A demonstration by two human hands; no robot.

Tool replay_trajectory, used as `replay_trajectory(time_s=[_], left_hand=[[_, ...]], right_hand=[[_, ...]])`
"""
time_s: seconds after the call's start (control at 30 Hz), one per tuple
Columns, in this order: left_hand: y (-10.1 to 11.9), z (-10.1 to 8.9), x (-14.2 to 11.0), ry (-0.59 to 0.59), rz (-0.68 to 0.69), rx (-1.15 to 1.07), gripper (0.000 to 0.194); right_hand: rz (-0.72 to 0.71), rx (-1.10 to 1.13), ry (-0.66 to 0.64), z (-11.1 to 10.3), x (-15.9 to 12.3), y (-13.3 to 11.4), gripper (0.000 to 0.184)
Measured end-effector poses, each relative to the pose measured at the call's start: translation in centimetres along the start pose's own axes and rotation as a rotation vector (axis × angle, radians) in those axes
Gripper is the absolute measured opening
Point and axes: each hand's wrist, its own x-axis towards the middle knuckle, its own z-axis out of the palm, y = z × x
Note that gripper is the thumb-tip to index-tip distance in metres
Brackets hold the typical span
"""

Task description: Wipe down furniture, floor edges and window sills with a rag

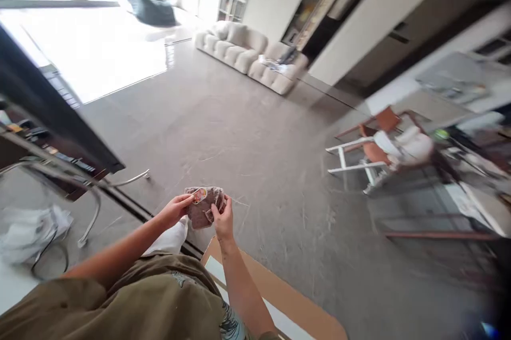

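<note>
A small brownish cloth piece (202,216) with a pale, frayed-looking edge is stretched between my hands, low in the middle of the view. On its upper left lies an oval, colourful patch (199,196) with a white border. My left hand (176,208) pinches the cloth's left side, right beside the patch. At the opposite side, my right hand (223,220) grips the bunched edge between thumb and fingers. What kind of cloth item it is, I cannot make out.
Below my right arm lies a cardboard sheet (279,276). A television on a metal-legged stand (96,212) is close on the left. Chairs (377,151) and a cluttered table (475,201) stand at right. A cream sofa (231,47) and a dark green armchair (146,2) are farther back.
</note>
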Motion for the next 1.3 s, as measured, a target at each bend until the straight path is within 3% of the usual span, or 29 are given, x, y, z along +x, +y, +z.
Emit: replay_trajectory(time_s=[0.13,0.23,0.33,0.4,0.57,0.7,0.83,0.93,1.07,1.2,1.3], left_hand=[[0.5,3.1,7.5,-0.055,-0.066,0.070,0.035],[1.9,5.4,13.9,-0.081,-0.079,0.060,0.038],[4.8,8.3,20.4,-0.207,-0.101,0.043,0.039],[7.4,10.8,24.3,-0.346,-0.102,0.065,0.037],[13.1,18.0,33.3,-0.635,-0.106,0.065,0.034],[15.3,22.4,42.0,-0.732,-0.182,0.016,0.032],[18.6,24.5,51.9,-0.767,-0.175,-0.027,0.026],[22.6,25.3,59.2,-0.656,-0.121,-0.087,0.024],[28.4,25.3,67.8,-0.292,-0.017,-0.187,0.029],[34.0,22.8,76.0,0.082,0.149,-0.289,0.038],[38.5,19.8,82.5,0.262,0.202,-0.238,0.053]], right_hand=[[-0.173,-0.205,0.166,-3.0,5.5,-0.9,0.052],[-0.284,-0.326,0.177,-4.6,11.5,-1.7,0.036],[-0.236,-0.389,0.119,-6.0,18.4,-3.2,0.022],[-0.189,-0.340,0.107,-7.1,22.8,-4.8,0.023],[-0.110,-0.089,0.021,-10.4,33.1,-9.0,0.058],[-0.052,0.042,0.074,-12.3,42.2,-10.4,0.062],[0.095,0.279,0.146,-12.8,53.9,-11.5,0.064],[0.244,0.411,0.071,-12.1,63.9,-13.5,0.067],[0.256,0.316,-0.072,-9.8,77.1,-17.5,0.064],[0.173,0.136,-0.265,-5.6,89.8,-20.6,0.078],[0.087,0.065,-0.384,-1.5,99.0,-21.9,0.076]])
